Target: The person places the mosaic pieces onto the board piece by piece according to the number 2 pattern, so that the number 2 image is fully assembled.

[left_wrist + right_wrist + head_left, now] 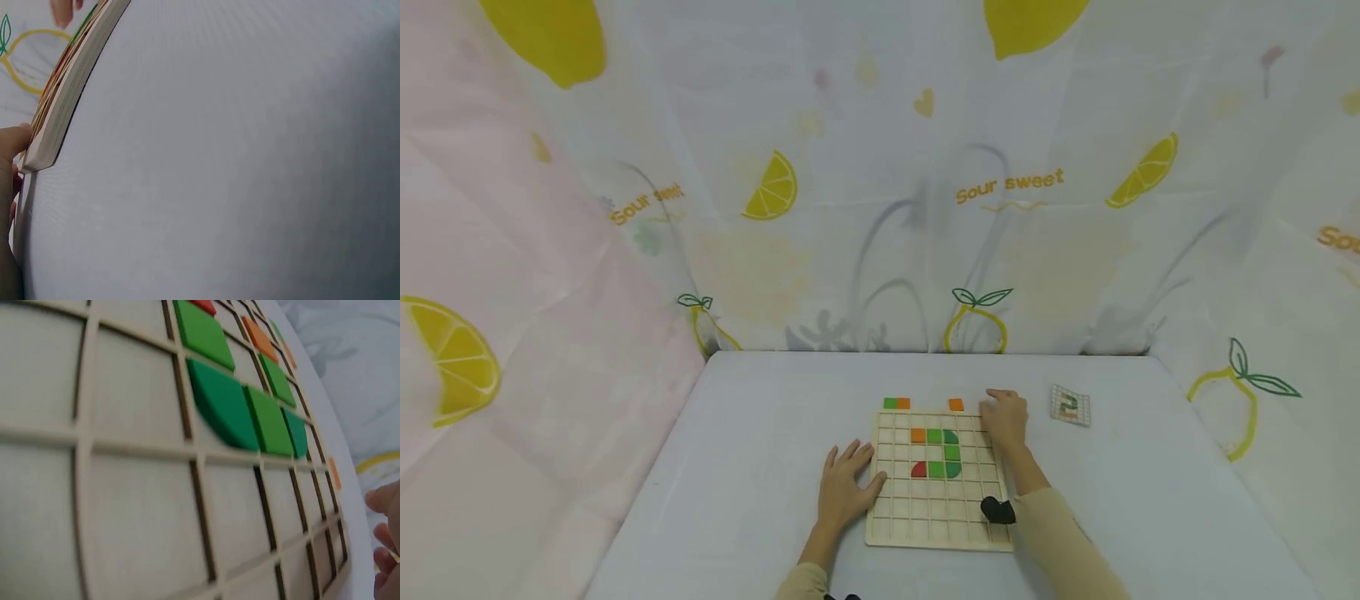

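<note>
A pale wooden grid board [937,529] lies flat on the table. My left hand [846,490] rests at its left edge, fingers spread, thumb against the rim. Beside the board's far right corner is my right hand [1006,419], holding nothing visible, its index finger reaching leftward. Tiles sit in the grid in a bent shape: an orange square [918,435], green squares [205,334], dark green rounded pieces [222,406] and a red rounded piece [919,469]. Beyond the far edge lie a loose orange tile [956,404] and a green tile [890,403] touching another orange tile [903,403].
A small pattern card [1070,406] showing a similar coloured shape on a grid lies right of my right hand. The white table [737,467] meets a lemon-printed curtain [880,250] at the back and sides.
</note>
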Demonstrator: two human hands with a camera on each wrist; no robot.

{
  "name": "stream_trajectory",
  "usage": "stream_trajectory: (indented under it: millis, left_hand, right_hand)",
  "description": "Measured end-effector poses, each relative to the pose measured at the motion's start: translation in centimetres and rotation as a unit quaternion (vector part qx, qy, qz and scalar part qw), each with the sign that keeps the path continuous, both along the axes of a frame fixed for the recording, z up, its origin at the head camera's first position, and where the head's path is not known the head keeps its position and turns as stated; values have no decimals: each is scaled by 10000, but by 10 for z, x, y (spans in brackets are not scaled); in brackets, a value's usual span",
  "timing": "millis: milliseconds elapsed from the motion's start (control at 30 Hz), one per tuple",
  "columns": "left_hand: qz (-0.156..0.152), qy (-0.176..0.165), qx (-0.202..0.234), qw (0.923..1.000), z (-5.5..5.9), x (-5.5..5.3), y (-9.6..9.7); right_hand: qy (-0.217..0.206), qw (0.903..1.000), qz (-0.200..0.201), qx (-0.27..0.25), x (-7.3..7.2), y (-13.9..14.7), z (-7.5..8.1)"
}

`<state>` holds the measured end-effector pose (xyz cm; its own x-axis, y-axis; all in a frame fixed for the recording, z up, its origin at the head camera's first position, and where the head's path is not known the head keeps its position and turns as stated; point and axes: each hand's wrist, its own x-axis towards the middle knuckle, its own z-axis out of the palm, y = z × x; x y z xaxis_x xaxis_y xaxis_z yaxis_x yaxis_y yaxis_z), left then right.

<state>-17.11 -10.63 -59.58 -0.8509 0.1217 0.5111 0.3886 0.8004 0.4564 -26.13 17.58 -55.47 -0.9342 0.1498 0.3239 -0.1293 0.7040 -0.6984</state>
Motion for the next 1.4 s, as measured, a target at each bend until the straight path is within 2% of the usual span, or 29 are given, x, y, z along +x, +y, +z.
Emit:
stream_trajectory:
  millis: [167, 267, 367, 500, 600, 700, 933, 1400]
  left_hand:
    - [-35, -3, 11, 10000, -4, 0, 2]
    - [-37, 65, 66, 10000, -5, -1, 1]
    - [-10, 112, 39, 9999, -5, -2, 0]
    - [-37, 104, -13, 9999, -4, -2, 0]
    - [-55, 128, -14, 9999, -3, -2, 0]
    - [-54, 135, -10, 9999, -2, -2, 0]
    - [-46, 117, -5, 9999, -1, -2, -1]
    - [-29, 297, -13, 9996, -3, -3, -2]
  right_hand:
    - [28, 9938, 946, 580, -19, -46, 10]
    - [-300, 9827, 1469, 1091, -27, -72, 14]
    - [-673, 9655, 1892, 1660, -33, -94, 17]
    - [-1027, 9464, 2140, 2192, -37, -110, 19]
    - [-1141, 9402, 2109, 2418, -39, -116, 20]
    - [-1282, 9382, 2138, 2399, -40, -119, 22]
    - [-1544, 9363, 2443, 1994, -38, -126, 26]
    - [-1648, 9418, 2302, 1815, -38, -131, 32]
